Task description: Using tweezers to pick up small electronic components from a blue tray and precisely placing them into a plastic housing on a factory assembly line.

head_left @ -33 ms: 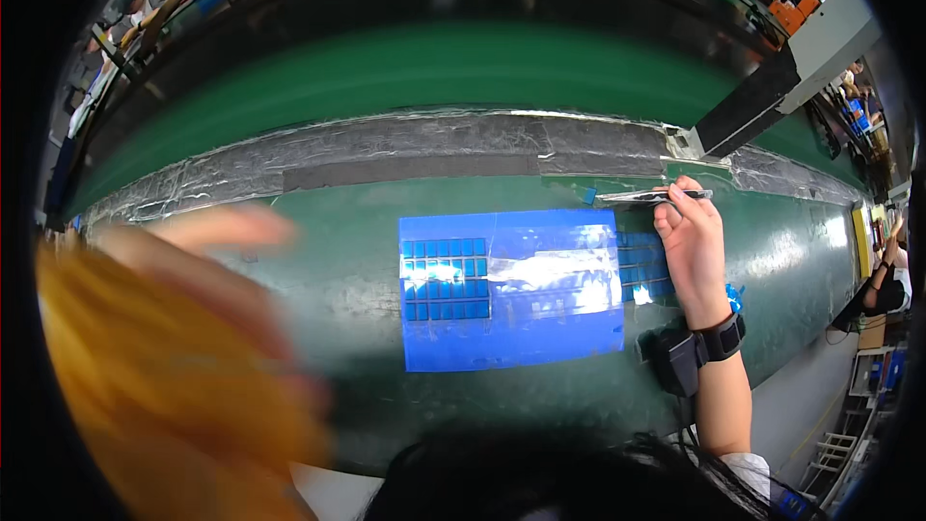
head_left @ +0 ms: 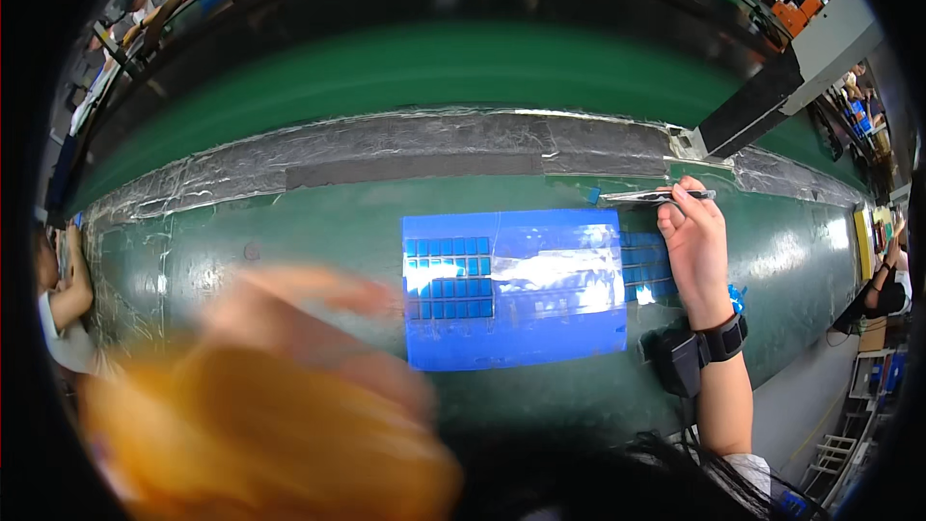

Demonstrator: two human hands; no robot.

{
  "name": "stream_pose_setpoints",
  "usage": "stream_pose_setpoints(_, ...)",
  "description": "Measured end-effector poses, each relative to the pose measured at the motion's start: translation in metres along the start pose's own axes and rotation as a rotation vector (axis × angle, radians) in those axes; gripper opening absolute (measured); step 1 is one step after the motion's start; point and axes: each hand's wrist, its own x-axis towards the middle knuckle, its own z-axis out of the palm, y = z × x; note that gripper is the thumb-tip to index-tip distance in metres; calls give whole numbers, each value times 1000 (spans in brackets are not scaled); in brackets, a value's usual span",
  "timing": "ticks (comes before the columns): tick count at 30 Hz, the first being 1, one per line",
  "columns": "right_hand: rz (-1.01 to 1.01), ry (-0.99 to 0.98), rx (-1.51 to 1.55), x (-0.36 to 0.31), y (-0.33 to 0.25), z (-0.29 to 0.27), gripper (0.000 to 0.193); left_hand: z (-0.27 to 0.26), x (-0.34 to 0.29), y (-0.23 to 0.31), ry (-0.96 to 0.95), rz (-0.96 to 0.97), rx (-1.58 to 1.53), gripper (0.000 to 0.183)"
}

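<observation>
My right hand (head_left: 696, 232) is closed on a pair of tweezers (head_left: 641, 197), held level and pointing left. At the tips is a small blue square piece (head_left: 593, 196). Below it lies a bright blue sheet (head_left: 521, 342), with a grid of small blue pieces (head_left: 449, 280) on its left half. More blue pieces in a grid (head_left: 644, 256) show between the sheet and my right wrist. What appears to be my left hand (head_left: 299, 294) is heavily smeared at lower left, its fingers toward the sheet. A large blurred yellow-orange cloth-like thing (head_left: 270, 434) adjoins it; whether sleeve or held item, I cannot tell.
The dark green worktop (head_left: 781, 251) is bounded at the back by a grey taped strip (head_left: 415, 150). A grey-black post (head_left: 772, 92) rises at far right. Another person's arm (head_left: 72, 299) shows at the left edge; more people sit farther off.
The smeared hand and the yellow-orange thing have swung rightward, toward the sheet, uncovering a person's arm at the left edge. My right hand and the tweezers hardly move.
</observation>
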Motion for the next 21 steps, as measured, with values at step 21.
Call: stream_pose_setpoints(21, -17, -7, -33, 2, 4, -2, 15, 41, 20, -42, 349, 471, 503, 12)
